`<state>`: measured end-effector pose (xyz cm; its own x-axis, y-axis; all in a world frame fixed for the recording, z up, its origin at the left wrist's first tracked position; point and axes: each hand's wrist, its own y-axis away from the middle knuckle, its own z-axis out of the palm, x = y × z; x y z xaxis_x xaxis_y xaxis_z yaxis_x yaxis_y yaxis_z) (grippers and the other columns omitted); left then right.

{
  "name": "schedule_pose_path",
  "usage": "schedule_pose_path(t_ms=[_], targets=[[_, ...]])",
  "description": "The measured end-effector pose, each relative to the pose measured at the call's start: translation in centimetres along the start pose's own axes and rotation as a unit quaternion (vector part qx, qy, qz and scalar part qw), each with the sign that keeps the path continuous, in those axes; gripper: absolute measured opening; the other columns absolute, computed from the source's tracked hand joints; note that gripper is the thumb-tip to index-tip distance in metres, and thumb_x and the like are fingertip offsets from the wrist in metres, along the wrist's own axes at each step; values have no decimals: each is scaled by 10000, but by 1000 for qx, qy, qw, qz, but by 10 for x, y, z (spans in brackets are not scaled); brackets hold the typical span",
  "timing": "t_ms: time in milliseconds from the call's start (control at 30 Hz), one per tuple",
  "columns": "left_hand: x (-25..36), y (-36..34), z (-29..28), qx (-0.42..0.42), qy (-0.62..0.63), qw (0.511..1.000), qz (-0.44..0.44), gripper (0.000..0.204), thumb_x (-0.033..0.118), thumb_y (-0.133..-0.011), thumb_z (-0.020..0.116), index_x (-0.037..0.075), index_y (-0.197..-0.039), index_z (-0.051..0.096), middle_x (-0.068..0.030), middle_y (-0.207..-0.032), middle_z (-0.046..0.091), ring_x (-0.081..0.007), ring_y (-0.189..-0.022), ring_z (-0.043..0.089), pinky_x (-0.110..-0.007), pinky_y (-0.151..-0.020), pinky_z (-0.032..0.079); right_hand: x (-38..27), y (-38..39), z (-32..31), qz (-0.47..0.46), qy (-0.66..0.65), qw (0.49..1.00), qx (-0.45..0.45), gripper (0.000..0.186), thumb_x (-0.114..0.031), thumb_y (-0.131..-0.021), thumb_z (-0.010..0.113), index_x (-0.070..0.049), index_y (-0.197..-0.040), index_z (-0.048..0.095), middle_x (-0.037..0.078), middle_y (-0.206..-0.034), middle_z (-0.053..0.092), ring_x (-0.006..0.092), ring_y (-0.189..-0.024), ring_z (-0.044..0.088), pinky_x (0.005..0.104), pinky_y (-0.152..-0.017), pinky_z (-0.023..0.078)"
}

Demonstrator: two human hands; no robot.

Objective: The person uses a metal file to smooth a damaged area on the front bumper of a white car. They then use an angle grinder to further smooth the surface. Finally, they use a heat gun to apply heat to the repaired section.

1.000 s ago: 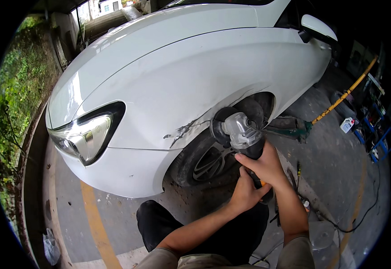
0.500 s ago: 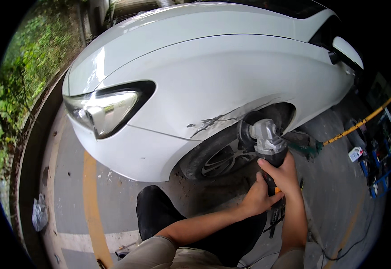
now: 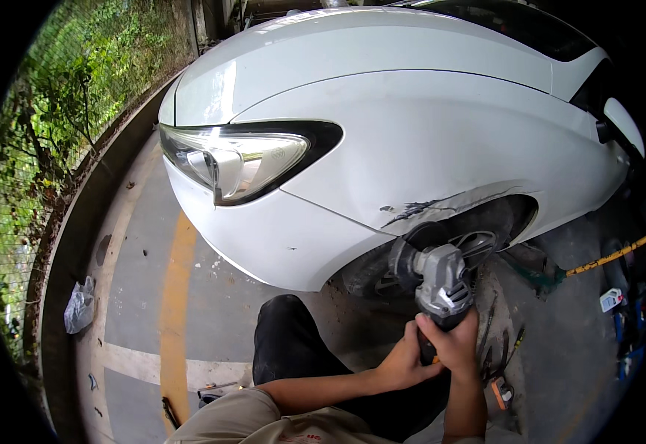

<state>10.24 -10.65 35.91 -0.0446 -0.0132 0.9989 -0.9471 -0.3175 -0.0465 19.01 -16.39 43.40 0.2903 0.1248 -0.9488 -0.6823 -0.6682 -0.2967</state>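
In the head view, we have an angle grinder with a silver metal head and a black body (image 3: 443,290) in front of the front wheel arch of a white, glossy car (image 3: 441,126). Its long axis runs away from us, nearly straight up the picture, the metal head foremost and the rear end toward our lap. The dark round disc (image 3: 404,260) sits at the head's left side, its edge tipped up toward the black scuffed patch (image 3: 418,210) on the white fender; we cannot tell whether it touches. The metal head looks dull and ridged, with bright glints, and a bit of orange shows on the rear body. Our right hand (image 3: 454,342) is clamped round the black body just behind the head, thumb laid along it; our left hand (image 3: 404,364) grips lower down, near the orange. Beyond the disc is the black tyre with silver spokes (image 3: 365,275).
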Motion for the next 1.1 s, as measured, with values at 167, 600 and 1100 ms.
schedule_pose_path(t_ms=[167, 600, 1100], targets=[[-25, 27, -40, 207, -40, 957, 201, 857, 192, -619, 827, 0, -1245, 276, -157, -1136, 472, -254, -1036, 525, -356, -879, 433, 17, -9, 62, -59, -18, 997, -55, 448, -153, -691, 791, 19, -1032, 556, 103, -937, 645, 176, -843, 630, 323, -753, 496], [-3, 30, -131, 156, -67, 971, 166, 998, 131, -557, 798, -6, -1342, 198, -161, -1245, 398, -256, -1148, 457, -352, -962, 388, -2, -43, 136, -108, -8, 994, 5, 540, -258, -712, 797, 53, -1049, 512, 164, -921, 619, 255, -814, 633, 358, -717, 498], [-5, 29, -133, 140, -50, 978, 147, 1028, 128, -565, 809, -7, -1359, 171, -163, -1250, 398, -260, -1164, 447, -355, -975, 378, -5, -43, 134, -93, 2, 996, 10, 544, -263, -718, 795, 53, -1052, 504, 155, -911, 622, 243, -810, 640, 348, -704, 506]])
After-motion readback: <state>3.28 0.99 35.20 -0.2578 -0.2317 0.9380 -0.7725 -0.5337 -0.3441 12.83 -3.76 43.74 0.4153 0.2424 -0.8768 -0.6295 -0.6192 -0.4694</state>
